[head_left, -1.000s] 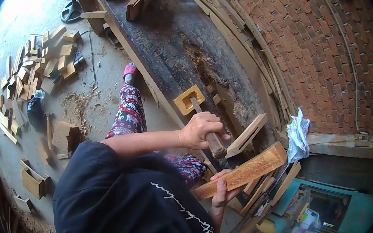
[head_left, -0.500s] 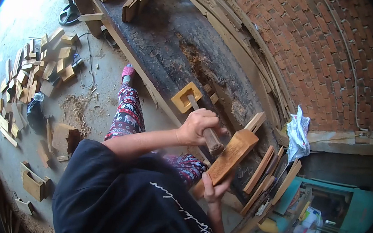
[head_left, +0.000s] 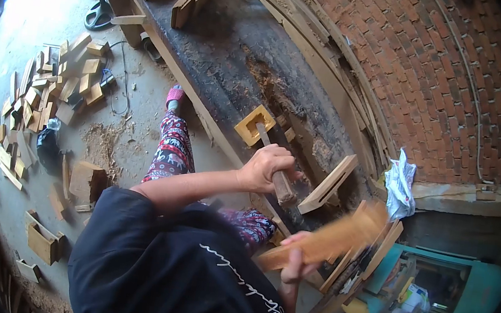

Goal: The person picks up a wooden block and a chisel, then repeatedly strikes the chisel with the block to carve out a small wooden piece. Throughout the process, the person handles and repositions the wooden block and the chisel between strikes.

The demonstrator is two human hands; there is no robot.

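My left hand (head_left: pixel 269 166) is closed around the wooden handle of a chisel (head_left: pixel 284 192). The chisel's blade runs down into the recess of a small yellowish wood piece (head_left: pixel 244 132) lying on the dark workbench (head_left: pixel 212 59). In my right hand (head_left: pixel 299 262) is a block-shaped wooden mallet (head_left: pixel 330 240), gripped near its lower end. Its far end is smeared by motion and stands apart from the chisel handle, to the lower right. Beyond the handle, a slotted wood piece (head_left: pixel 329 184) rests on the bench.
Cut wood blocks (head_left: pixel 42 89) lie heaped on the floor at left, near wood shavings (head_left: pixel 107 143). Long boards (head_left: pixel 329 60) line the bench by the brick wall (head_left: pixel 430 96). A white plastic bag (head_left: pixel 401 183) and a teal machine (head_left: pixel 479 288) are at right.
The mallet has swung to the right, away from the chisel handle, uncovering the slotted wood piece. My left hand and the chisel keep their place in the recess.
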